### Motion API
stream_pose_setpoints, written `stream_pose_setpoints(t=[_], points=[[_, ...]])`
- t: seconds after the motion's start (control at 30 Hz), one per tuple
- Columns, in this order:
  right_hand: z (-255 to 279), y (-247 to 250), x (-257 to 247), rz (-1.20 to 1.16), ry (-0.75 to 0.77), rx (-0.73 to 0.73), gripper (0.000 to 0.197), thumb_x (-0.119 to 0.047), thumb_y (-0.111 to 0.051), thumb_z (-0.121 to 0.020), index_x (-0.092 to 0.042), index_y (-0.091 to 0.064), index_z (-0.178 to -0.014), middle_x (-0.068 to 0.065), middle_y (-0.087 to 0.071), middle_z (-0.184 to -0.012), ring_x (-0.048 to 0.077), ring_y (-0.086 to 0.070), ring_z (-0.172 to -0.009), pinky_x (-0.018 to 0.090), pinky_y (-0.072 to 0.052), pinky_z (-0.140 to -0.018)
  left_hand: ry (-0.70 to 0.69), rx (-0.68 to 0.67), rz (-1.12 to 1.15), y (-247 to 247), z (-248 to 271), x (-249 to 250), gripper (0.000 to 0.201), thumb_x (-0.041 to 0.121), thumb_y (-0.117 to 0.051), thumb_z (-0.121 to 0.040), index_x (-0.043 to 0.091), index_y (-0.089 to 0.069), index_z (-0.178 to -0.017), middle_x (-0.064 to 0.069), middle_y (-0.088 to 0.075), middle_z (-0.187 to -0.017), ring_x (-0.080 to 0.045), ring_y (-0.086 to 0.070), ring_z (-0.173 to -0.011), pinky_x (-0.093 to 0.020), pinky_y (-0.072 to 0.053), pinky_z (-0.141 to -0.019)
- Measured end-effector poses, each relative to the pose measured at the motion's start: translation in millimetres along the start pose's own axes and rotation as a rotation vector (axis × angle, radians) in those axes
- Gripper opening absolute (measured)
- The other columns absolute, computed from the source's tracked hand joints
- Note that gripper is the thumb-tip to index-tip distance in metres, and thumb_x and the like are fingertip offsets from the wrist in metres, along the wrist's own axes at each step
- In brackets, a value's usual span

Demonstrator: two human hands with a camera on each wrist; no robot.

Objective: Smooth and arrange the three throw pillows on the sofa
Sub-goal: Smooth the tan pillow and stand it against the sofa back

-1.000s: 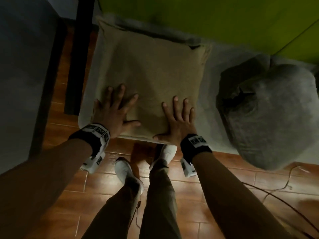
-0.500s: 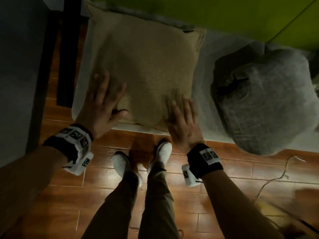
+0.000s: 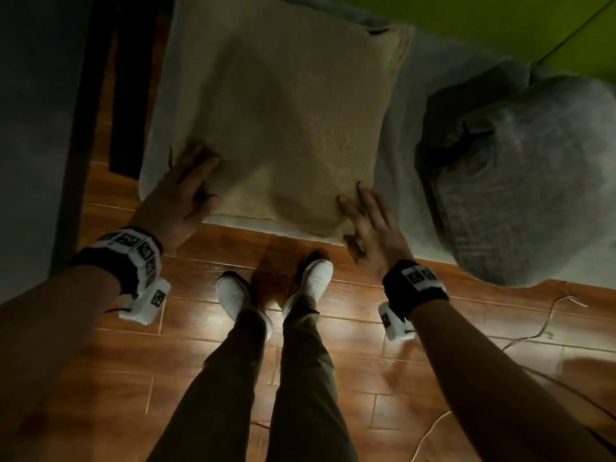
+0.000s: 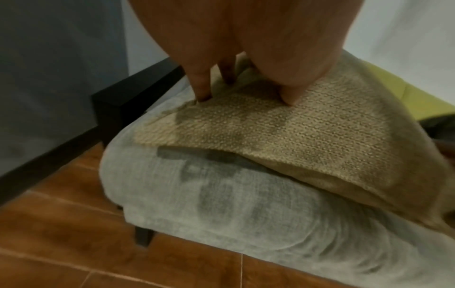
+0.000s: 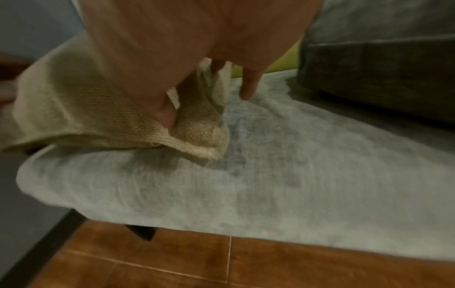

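Here both hands press spread fingers on the tan pillow; a grey pillow sits beside.

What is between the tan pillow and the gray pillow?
Only a bare strip of sofa seat separates the tan pillow from the gray pillow, seen in the head view.

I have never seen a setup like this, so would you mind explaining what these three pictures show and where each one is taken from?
No machine here: a person wears three cameras. The head view looks down at both hands, legs and white shoes. The left hand and right hand lie with straight fingers on the near corners of a tan pillow, which rests on the grey sofa seat. Nothing is gripped. A grey pillow sits to its right; no third pillow is in view. The black bands carry the wrist cameras. The left wrist view shows fingers pressing the knit fabric; the right wrist view shows fingers on the other corner.
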State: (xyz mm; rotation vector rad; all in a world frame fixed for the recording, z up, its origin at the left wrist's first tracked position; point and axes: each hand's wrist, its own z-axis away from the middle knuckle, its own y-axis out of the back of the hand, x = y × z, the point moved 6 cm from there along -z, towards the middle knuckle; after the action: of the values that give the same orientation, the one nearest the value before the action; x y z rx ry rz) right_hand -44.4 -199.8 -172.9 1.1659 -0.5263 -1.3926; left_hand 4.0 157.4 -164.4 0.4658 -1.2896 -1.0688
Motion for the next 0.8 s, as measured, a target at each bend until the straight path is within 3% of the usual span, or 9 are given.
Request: stream_pose_setpoints(t=[0.1, 0.23, 0.37, 0.47, 0.57, 0.63, 0.7, 0.77, 0.8], points=[[23, -8, 19, -0.452, -0.248, 0.086, 0.073, -0.033, -0.059, -0.1, -0.044, -0.015, -0.156, 0.0, -0.027, -0.163, 0.025, -0.043, -0.138, 0.046, -0.049, -0.105, 0.275, 0.099, 0.201, 8, 18, -23, 0.057, 0.025, -0.05, -0.102, 0.039, -0.028, -0.152, -0.007, -0.033, -0.157, -0.032, -0.043, -0.136, -0.044, -0.039, -0.109], [29, -26, 38, -0.74, -0.508, 0.024, 0.052, -0.052, -0.057, -0.096, -0.036, -0.049, -0.145, -0.005, -0.066, -0.127, 0.018, -0.063, -0.115, 0.05, -0.052, -0.101, 0.543, 0.076, 0.257, 8, 25, -41, 0.05, 0.016, -0.044, -0.101, 0.019, -0.036, -0.151, -0.017, -0.039, -0.154, -0.036, -0.042, -0.137, -0.045, -0.033, -0.111], [16, -19, 57, -0.773, -0.582, 0.06, 0.047, -0.048, -0.076, -0.082, -0.034, -0.067, -0.126, -0.007, -0.076, -0.103, 0.016, -0.072, -0.097, 0.046, -0.058, -0.093, 0.721, 0.034, 0.273, 11, 26, -55, 0.047, 0.03, -0.049, -0.1, 0.008, -0.047, -0.141, -0.027, -0.051, -0.14, -0.045, -0.051, -0.125, -0.05, -0.04, -0.105], [16, -11, 69, -0.768, -0.63, 0.07, 0.036, -0.035, -0.085, -0.079, -0.023, -0.072, -0.111, 0.0, -0.076, -0.094, 0.019, -0.074, -0.082, 0.047, -0.062, -0.084, 0.771, -0.047, 0.303, 16, 27, -59, 0.058, 0.054, -0.06, -0.083, 0.018, -0.058, -0.128, -0.024, -0.063, -0.126, -0.044, -0.061, -0.111, -0.047, -0.048, -0.098], [19, -8, 83, -0.729, -0.661, 0.115, 0.027, -0.024, -0.089, -0.075, -0.023, -0.065, -0.087, 0.004, -0.071, -0.083, 0.029, -0.072, -0.072, 0.053, -0.062, -0.071, 0.79, -0.021, 0.159, 30, 26, -63, 0.039, 0.03, -0.062, -0.096, 0.014, -0.061, -0.132, -0.023, -0.061, -0.13, -0.043, -0.056, -0.117, -0.035, -0.038, -0.084], [16, -9, 82, -0.658, -0.642, 0.077, 0.028, -0.024, -0.088, -0.076, -0.029, -0.061, -0.083, 0.002, -0.069, -0.079, 0.029, -0.071, -0.074, 0.048, -0.061, -0.071, 0.761, -0.027, 0.142, 33, 27, -60, 0.036, 0.021, -0.063, -0.095, 0.012, -0.061, -0.13, -0.025, -0.06, -0.13, -0.044, -0.056, -0.116, -0.034, -0.036, -0.082], [11, -2, 70, -0.566, -0.619, 0.048, 0.022, -0.023, -0.079, -0.084, -0.028, -0.063, -0.099, -0.001, -0.069, -0.088, 0.024, -0.069, -0.085, 0.039, -0.056, -0.074, 0.725, -0.008, 0.17, 35, 25, -52, 0.041, 0.02, -0.064, -0.094, 0.014, -0.056, -0.135, -0.023, -0.058, -0.133, -0.043, -0.055, -0.117, -0.035, -0.037, -0.084], [7, 16, 52, -0.436, -0.547, 0.1, 0.04, -0.021, -0.065, -0.094, -0.026, -0.054, -0.132, 0.004, -0.065, -0.122, 0.027, -0.064, -0.113, 0.039, -0.053, -0.09, 0.683, 0.052, 0.222, 43, 23, -33, 0.056, 0.03, -0.063, -0.095, 0.023, -0.042, -0.146, -0.016, -0.045, -0.147, -0.04, -0.047, -0.129, -0.038, -0.039, -0.096], [4, 30, 39, -0.365, -0.47, 0.157, 0.051, -0.024, -0.058, -0.097, -0.027, -0.043, -0.145, 0.006, -0.054, -0.143, 0.029, -0.054, -0.13, 0.044, -0.048, -0.104, 0.614, 0.104, 0.207, 51, 20, -20, 0.061, 0.036, -0.06, -0.095, 0.029, -0.034, -0.15, -0.012, -0.035, -0.155, -0.038, -0.039, -0.136, -0.043, -0.038, -0.104]])
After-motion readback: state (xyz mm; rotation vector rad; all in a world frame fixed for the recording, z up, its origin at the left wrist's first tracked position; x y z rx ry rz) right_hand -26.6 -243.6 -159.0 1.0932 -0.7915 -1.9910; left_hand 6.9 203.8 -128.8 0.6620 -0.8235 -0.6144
